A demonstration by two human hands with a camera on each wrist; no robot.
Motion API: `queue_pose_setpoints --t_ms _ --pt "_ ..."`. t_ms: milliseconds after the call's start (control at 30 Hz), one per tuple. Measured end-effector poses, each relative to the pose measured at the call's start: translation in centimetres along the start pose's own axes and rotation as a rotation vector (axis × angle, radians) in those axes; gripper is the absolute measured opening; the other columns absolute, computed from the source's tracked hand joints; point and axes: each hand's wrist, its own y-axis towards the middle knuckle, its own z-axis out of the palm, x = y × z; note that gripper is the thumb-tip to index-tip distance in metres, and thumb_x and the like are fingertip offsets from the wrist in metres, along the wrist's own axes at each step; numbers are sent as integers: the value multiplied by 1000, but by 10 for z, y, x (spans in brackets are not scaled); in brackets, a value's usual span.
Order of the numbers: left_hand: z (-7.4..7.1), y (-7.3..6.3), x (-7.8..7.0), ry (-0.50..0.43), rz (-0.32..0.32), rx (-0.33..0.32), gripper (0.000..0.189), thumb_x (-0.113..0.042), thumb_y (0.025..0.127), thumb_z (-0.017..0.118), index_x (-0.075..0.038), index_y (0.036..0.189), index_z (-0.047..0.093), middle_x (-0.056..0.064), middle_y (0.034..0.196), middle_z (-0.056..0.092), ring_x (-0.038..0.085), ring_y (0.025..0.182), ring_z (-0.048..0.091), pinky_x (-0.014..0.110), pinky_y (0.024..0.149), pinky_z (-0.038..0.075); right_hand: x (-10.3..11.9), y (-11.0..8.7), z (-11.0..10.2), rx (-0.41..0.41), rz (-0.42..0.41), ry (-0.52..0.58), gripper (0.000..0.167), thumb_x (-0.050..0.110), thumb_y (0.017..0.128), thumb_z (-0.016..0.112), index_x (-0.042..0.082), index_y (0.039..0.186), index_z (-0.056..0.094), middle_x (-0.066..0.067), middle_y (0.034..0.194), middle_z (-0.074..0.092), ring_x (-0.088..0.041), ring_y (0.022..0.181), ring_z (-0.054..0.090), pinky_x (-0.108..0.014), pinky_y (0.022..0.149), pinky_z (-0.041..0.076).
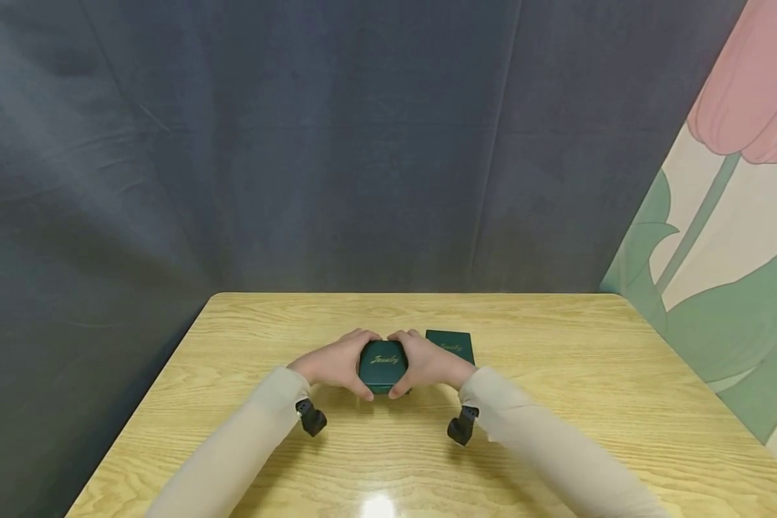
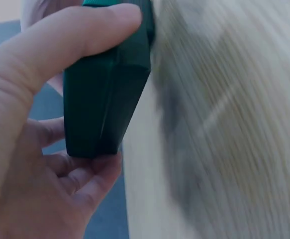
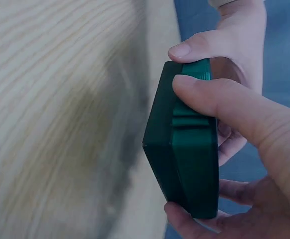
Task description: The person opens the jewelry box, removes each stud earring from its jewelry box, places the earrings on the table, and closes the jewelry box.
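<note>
A small dark green box point(image 1: 383, 367) with gold "Jewelry" lettering on its top is held between both hands over the middle of the table. My left hand point(image 1: 338, 361) grips its left side, thumb on the near edge and fingers round the far edge. On the opposite side my right hand point(image 1: 429, 362) grips it the same way. In the left wrist view the green box point(image 2: 92, 104) shows a seam along its side, and in the right wrist view the box point(image 3: 192, 159) looks closed. Partly hidden behind my right hand lies a second green piece point(image 1: 456, 344) with the same lettering.
The wood-grain table point(image 1: 544, 403) stretches out around the hands. A dark blue curtain point(image 1: 362, 144) hangs behind it and along the left. A wall with a painted tulip point(image 1: 744, 93) stands at the right.
</note>
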Motion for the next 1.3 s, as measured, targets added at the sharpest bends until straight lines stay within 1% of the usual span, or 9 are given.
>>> queue_pose_setpoints --t_ms 133,300,467,600,767,900,1067,1300 --pt "2 -4 -17 5 9 -13 91 -35 69 87 -15 142 36 1 133 44 19 120 45 43 99 41 2 -19 -9 -27 -17 -35 95 32 64 91 6 141 42 -11 124 49 -23 103 54 -44 88 48" --pt "14 -9 -33 15 21 -19 92 -38 69 87 -16 143 36 0 134 44 18 121 44 41 99 43 -3 -42 -10 -35 -53 -20 94 30 63 91 4 139 43 -12 123 49 -23 102 54 -44 87 48" --pt "29 -11 -40 12 33 2 92 -40 68 87 -15 142 37 -1 132 44 16 118 45 36 98 44 -11 -59 -4 -26 -71 -14 94 30 63 91 2 138 43 -14 124 49 -25 104 53 -46 86 47" --pt "40 -10 -43 33 43 31 92 -43 67 87 -15 141 38 -2 130 45 13 116 45 33 98 44 -18 -67 4 -4 -45 8 94 31 62 92 3 138 43 -13 124 49 -26 106 53 -47 87 46" --pt "49 -10 -45 71 56 67 92 -47 67 86 -15 139 38 -3 130 46 12 118 45 31 99 42 -23 -73 12 25 -22 40 94 33 61 92 3 136 44 -14 127 49 -29 111 52 -49 89 46" --pt "52 -10 -45 75 47 82 94 -48 67 86 -14 140 38 -3 131 45 12 119 44 31 100 42 -27 -73 17 32 -36 49 94 33 60 92 3 135 44 -13 124 49 -28 109 53 -48 89 46" --pt "56 -10 -43 83 36 87 94 -49 66 86 -14 139 39 -4 129 46 11 116 44 30 98 42 -32 -71 22 45 -50 37 94 34 61 92 2 135 44 -11 121 49 -24 105 53 -45 87 46" --pt "60 -9 -41 142 21 80 94 -53 65 85 -15 137 39 -4 126 47 12 116 45 30 98 42 -34 -68 26 41 -55 31 92 35 61 92 3 134 45 -10 119 48 -23 104 52 -45 87 46"
